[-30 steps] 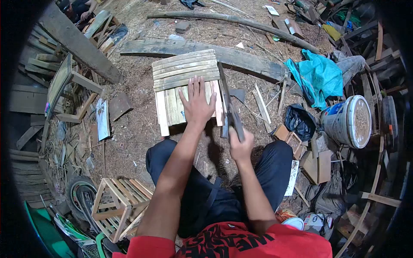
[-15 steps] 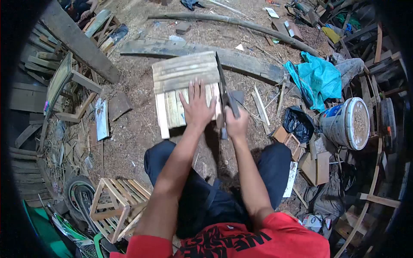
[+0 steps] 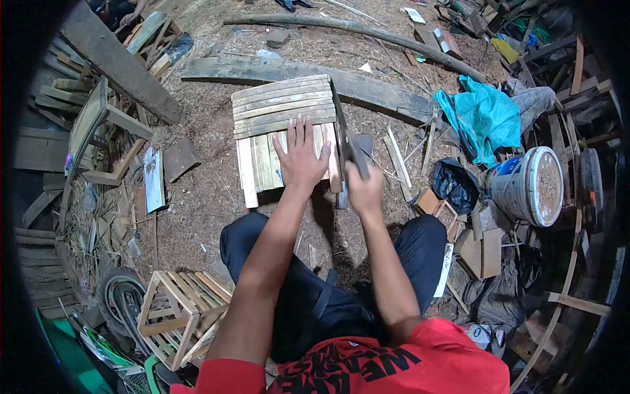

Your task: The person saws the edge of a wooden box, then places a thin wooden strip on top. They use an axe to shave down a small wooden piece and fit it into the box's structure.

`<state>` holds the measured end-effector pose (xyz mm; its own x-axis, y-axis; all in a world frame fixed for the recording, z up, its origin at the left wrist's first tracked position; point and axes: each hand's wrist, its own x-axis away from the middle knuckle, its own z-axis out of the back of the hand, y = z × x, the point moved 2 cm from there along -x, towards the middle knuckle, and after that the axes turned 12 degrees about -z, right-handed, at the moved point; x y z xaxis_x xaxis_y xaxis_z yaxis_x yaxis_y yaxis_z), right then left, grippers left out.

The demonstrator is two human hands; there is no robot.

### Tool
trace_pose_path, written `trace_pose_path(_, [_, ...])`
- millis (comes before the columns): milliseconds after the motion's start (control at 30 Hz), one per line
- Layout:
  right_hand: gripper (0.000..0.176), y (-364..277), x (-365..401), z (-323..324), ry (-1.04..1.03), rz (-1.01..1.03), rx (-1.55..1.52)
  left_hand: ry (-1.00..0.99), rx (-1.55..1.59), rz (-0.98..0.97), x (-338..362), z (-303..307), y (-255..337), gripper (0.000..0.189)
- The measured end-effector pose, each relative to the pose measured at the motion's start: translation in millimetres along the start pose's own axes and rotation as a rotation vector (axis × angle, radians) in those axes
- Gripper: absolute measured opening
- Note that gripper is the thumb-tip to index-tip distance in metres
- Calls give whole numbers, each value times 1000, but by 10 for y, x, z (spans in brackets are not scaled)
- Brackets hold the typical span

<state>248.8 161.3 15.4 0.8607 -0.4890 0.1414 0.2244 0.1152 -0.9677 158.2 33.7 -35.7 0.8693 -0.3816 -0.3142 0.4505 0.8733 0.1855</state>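
A small slatted wooden piece stands on the ground in front of me, its top strips lying crosswise over upright boards on the near side. Flat on it rests my left hand, fingers spread over the lower strips and the boards. My right hand is wrapped around the handle of a handsaw. The dark blade points away from me and runs along the right edge of the slatted piece, right at the strip ends. Part of the handle is hidden by my fingers.
Beyond the piece lie a thick plank and a long pole. To the right are a teal plastic sheet, a black bag and a white bucket. A slatted wooden frame sits lower left; another person is at top left.
The saw and my right hand have shifted slightly, with the handle a little to the right and nearer me. My left hand stays pressed on the slatted piece.
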Motion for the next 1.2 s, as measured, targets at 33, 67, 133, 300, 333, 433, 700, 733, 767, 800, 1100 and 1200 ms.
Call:
trace_pose_path(33, [26,-20,272,116,-31,-6,3,-3,2,-4,-4,11,4,77])
trace_pose_path(67, [25,11,524,210,3,-31,-17,0,3,-5,-17,14,6,77])
trace_pose_path(133, [23,48,719,293,35,-80,-56,24,-4,6,-59,14,0,77])
trace_pose_path(300, [24,-37,-201,-151,-21,16,-8,5,8,2,-46,11,-6,76])
trace_pose_path(333, [24,-17,-106,-117,-19,3,2,18,17,-3,-80,-4,-46,76])
trace_pose_path(433, [25,-26,401,187,-11,-40,21,13,-8,-8,-85,-1,-46,76])
trace_pose_path(700, [27,652,110,321,111,-185,7,15,-18,6,-24,-9,-28,76])
trace_pose_path(733, [27,536,148,323,86,-178,-30,21,-9,7,-45,-18,-34,76])
trace_pose_path(767, [27,407,205,344,66,-172,-67,26,3,6,-60,-21,-28,76])
trace_pose_path(800, [26,272,245,347,48,-162,-106,35,13,7,-38,7,-9,75])
trace_pose_path(1100, [28,27,429,174,-28,-74,-80,75,14,11,-25,1,17,74])
trace_pose_path(1200, [27,-52,116,38,1,-49,-62,75,-2,9,-27,-5,8,74])
